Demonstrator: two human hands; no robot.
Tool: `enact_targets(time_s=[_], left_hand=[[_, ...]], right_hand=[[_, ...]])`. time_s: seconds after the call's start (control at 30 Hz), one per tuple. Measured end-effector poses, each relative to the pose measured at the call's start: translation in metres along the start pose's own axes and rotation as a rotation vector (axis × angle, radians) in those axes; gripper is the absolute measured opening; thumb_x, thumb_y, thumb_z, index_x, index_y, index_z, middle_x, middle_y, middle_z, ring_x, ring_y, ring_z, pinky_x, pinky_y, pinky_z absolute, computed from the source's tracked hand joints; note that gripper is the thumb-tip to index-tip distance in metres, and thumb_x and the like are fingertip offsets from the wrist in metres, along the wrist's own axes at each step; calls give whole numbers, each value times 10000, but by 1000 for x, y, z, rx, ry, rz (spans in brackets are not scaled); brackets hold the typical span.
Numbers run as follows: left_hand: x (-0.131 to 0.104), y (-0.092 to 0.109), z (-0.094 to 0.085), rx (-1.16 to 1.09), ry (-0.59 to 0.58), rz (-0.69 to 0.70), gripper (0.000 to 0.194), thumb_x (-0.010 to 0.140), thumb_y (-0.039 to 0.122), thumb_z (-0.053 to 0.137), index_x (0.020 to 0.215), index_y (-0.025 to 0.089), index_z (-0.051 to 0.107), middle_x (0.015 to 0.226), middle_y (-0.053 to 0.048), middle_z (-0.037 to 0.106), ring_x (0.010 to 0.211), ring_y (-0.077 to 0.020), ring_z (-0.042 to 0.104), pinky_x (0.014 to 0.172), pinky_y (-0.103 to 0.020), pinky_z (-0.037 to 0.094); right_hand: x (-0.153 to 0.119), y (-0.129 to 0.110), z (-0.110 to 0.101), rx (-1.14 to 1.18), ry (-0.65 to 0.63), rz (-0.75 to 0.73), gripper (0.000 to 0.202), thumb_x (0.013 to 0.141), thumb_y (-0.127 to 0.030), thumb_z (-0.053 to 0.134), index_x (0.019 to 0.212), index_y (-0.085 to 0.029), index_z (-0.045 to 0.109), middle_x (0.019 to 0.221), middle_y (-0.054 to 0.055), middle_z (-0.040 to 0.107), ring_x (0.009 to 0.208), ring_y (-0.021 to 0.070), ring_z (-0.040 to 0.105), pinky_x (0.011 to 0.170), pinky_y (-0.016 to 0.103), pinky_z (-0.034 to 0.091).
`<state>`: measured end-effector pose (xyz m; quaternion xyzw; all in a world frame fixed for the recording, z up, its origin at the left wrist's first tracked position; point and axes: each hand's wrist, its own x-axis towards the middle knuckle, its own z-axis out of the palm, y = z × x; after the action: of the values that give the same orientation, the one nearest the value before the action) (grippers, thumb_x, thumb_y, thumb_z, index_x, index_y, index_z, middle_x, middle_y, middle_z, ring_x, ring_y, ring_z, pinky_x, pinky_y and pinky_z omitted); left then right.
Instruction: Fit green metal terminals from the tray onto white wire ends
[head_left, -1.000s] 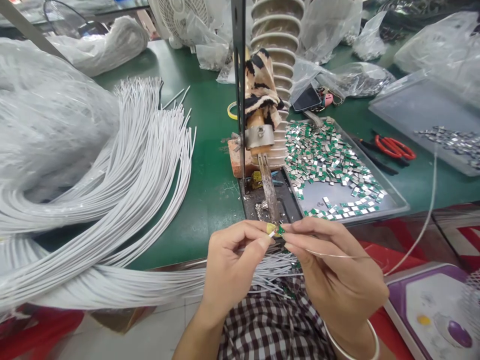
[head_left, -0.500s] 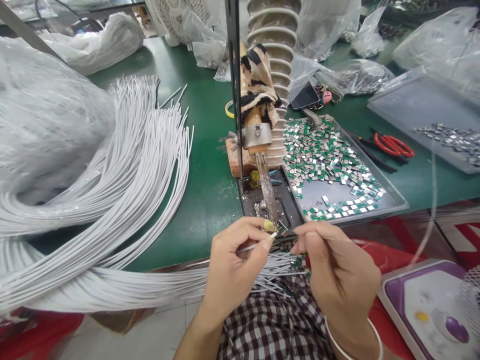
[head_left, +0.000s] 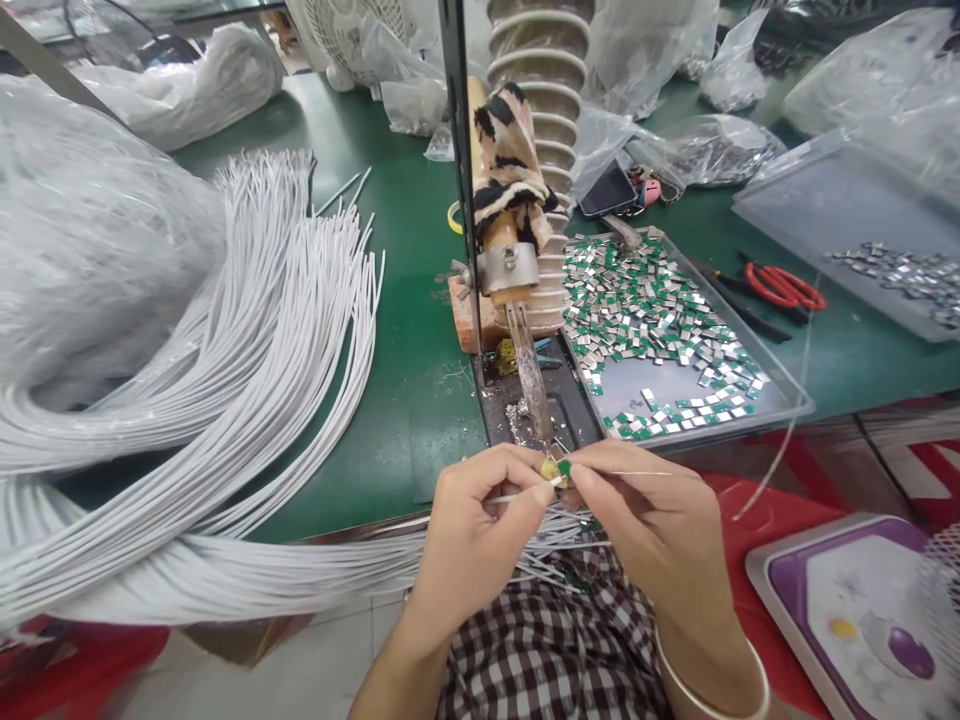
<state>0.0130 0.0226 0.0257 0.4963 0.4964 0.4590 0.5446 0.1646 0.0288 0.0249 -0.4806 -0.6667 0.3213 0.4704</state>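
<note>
While my left hand (head_left: 487,530) pinches a white cable (head_left: 556,481), fingertips obscure how my right hand (head_left: 649,530) grips the green piece (head_left: 564,468).

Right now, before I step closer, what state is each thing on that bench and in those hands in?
Left hand: closed on a white cable
Right hand: pinching a small green board
Soldering iron: clamped, tip down; heat can't be seen
Board tray: partly filled, uncovered
Clear tray: uncovered, some metal parts inside
Phone: screen dark
Fan: can't tell if running
</note>
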Motion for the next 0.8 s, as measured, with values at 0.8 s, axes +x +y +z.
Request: enact_targets(time_s=[0.8], left_hand=[[3, 0, -6, -241, 49, -9, 207, 793, 63, 625, 626, 186, 637, 801, 45, 668, 720, -76, 583, 663, -158, 457]], right_hand=[[-5, -4, 9, -171, 256, -344, 213, 815, -56, 679, 960, -208, 712, 914, 30, 745, 823, 160, 723, 737, 294, 639]])
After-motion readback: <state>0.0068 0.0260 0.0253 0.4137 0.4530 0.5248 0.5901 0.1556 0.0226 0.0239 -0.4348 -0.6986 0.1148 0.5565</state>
